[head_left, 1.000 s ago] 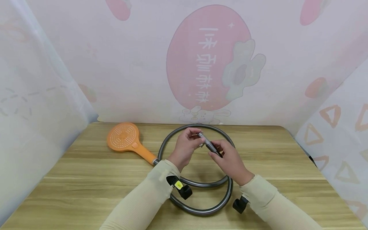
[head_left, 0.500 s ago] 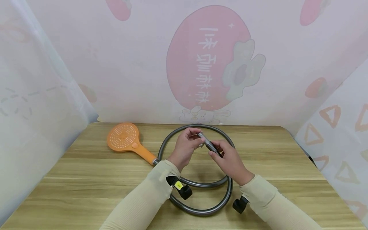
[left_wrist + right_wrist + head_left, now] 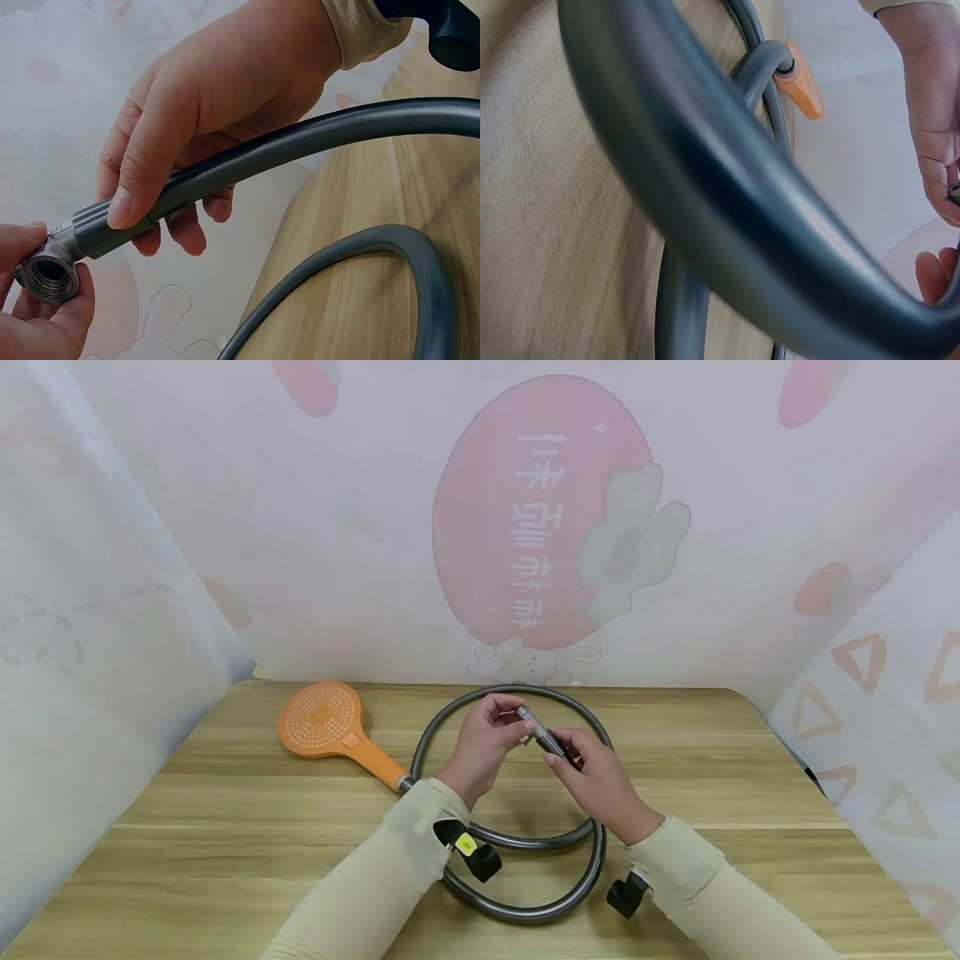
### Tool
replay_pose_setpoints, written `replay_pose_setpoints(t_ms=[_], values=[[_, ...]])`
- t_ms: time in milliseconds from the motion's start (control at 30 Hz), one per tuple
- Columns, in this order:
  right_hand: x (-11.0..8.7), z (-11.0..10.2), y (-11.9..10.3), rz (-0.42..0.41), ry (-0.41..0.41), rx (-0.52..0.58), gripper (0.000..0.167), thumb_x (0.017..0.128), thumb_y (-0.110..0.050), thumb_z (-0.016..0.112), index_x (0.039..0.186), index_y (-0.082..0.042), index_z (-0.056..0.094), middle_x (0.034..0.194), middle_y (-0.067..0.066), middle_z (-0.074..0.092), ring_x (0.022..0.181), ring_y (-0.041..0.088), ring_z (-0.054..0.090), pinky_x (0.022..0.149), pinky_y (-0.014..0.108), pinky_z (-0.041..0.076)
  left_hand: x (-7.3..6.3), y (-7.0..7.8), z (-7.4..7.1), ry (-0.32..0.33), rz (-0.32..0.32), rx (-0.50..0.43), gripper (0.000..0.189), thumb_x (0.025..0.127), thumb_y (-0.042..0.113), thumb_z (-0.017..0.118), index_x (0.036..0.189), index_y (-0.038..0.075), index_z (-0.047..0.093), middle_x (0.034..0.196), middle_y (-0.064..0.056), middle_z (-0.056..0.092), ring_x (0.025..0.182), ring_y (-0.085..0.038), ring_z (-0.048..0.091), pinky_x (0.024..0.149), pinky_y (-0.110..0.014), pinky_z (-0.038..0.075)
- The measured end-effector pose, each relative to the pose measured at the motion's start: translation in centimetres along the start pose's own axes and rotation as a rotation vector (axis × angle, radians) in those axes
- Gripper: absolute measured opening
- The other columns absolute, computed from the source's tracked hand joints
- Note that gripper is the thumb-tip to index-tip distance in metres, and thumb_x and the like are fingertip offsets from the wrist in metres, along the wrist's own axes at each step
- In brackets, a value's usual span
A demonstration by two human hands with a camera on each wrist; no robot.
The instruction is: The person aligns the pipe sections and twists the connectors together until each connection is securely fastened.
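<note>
Near the middle of the head view, my left hand (image 3: 483,747) pinches a small metal fitting (image 3: 531,718) between thumb and fingers. A threaded round opening on the fitting (image 3: 66,246) faces the left wrist camera. My right hand (image 3: 600,777) grips the collared end of a dark grey shower hose (image 3: 300,140), thumb on the collar (image 3: 97,234). Collar and fitting meet end to end; how far they are screwed together cannot be seen. The hose loops on the table to an orange shower head (image 3: 320,718), which lies face up at the left.
Under everything is a wood-grain table (image 3: 225,860). Hose loops (image 3: 536,914) lie below and around both hands, and one bend passes close before the right wrist camera. A printed cloth (image 3: 360,527) hangs behind the table. Black camera mounts (image 3: 480,860) sit on both wrists.
</note>
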State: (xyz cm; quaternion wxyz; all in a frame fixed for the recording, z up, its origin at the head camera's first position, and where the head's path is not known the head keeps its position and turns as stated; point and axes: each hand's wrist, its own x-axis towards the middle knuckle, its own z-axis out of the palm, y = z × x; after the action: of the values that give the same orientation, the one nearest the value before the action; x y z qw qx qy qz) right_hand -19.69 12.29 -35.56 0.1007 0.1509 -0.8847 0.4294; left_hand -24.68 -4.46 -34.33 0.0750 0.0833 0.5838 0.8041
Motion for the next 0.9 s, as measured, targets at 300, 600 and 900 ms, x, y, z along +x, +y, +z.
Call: replay_pose_setpoints(t_ms=[300,600,900], values=[[-0.01,-0.01,0.06,-0.003,-0.006,-0.004,0.029,0.097,-0.015,0.059,0.124,-0.004,0.058,0.095,0.004,0.058,0.075,0.016,0.05,0.061,0.026,0.044,0.01,-0.09,-0.06,-0.009,0.004,-0.003,0.026,0.086,-0.009,0.063,0.111,-0.003,0.056,0.109,-0.015,0.059,0.09,-0.013,0.058,0.075,-0.025,0.052],[0.02,0.0,0.42,0.019,-0.025,0.013,0.032,0.099,-0.02,0.056,0.127,-0.006,0.058,0.093,0.002,0.058,0.076,0.017,0.05,0.063,0.028,0.045,0.08,-0.24,-0.11,-0.014,0.005,0.009,0.027,0.088,-0.007,0.063,0.113,-0.005,0.055,0.104,-0.008,0.059,0.089,-0.013,0.058,0.077,-0.025,0.052],[-0.02,-0.08,0.53,0.031,-0.043,0.048,0.032,0.1,-0.023,0.053,0.127,-0.007,0.059,0.094,0.003,0.058,0.082,0.017,0.055,0.068,0.029,0.047,-0.03,-0.11,-0.05,-0.017,-0.002,0.02,0.029,0.088,-0.007,0.063,0.115,-0.006,0.054,0.104,-0.006,0.06,0.091,-0.013,0.058,0.078,-0.026,0.052]])
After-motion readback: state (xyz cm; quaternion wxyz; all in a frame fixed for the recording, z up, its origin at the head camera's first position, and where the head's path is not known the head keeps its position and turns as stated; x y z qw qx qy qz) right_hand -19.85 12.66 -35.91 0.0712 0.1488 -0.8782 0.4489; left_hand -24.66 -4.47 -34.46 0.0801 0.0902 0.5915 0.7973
